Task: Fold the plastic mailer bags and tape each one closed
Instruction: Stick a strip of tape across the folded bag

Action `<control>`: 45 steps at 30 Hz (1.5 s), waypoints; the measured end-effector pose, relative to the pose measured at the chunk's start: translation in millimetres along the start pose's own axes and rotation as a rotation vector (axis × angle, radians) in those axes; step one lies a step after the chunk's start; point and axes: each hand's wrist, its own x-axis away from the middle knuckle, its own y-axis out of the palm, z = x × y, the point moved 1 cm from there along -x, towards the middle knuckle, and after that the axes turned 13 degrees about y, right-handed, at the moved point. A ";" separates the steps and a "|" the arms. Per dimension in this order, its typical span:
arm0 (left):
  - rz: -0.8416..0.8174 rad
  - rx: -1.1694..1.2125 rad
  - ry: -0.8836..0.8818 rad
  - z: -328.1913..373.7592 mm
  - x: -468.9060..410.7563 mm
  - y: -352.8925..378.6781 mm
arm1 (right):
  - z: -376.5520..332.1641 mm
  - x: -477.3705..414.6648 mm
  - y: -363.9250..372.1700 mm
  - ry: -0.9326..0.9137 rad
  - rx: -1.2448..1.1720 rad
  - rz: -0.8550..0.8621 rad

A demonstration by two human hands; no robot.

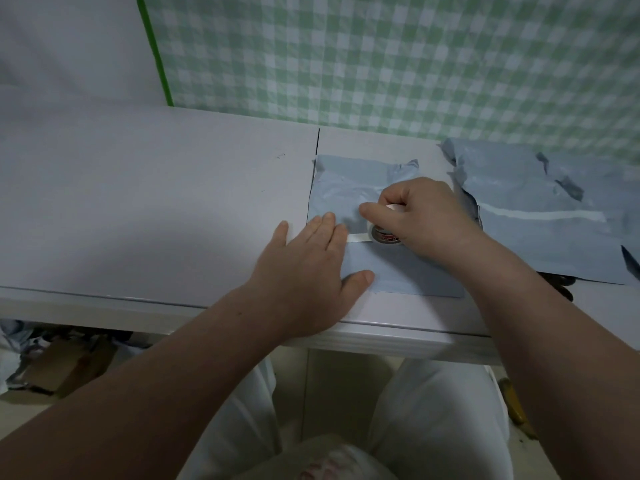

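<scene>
The mailer bag [398, 271] is pressed flat by the spread left hand [311, 261] so tape [356, 238] can be drawn from the roll [384, 235] gripped in the right hand [426, 216].

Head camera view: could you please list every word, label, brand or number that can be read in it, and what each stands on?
No text here can be read.
Tape roll, held in the right hand: red and dark label print on its side, too small and blurred to read.
Pale cloth on the lap: reddish marks, too blurred to tell if letters.
Mailer bags: no print visible.
</scene>
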 end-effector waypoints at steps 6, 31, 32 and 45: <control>0.004 -0.017 0.003 4.5 -2.5 -0.1 | -4.2 2.8 11.8 -0.016 0.028 0.099; 0.118 -0.121 -0.299 10.9 16.7 -1.5 | 4.9 12.2 33.9 -0.099 -0.035 0.377; 0.119 -0.119 -0.317 10.9 15.9 0.6 | 4.7 12.5 33.4 -0.097 -0.039 0.373; 0.421 0.288 -0.088 43.7 -15.7 7.1 | 7.1 17.8 26.9 -0.183 -0.146 0.274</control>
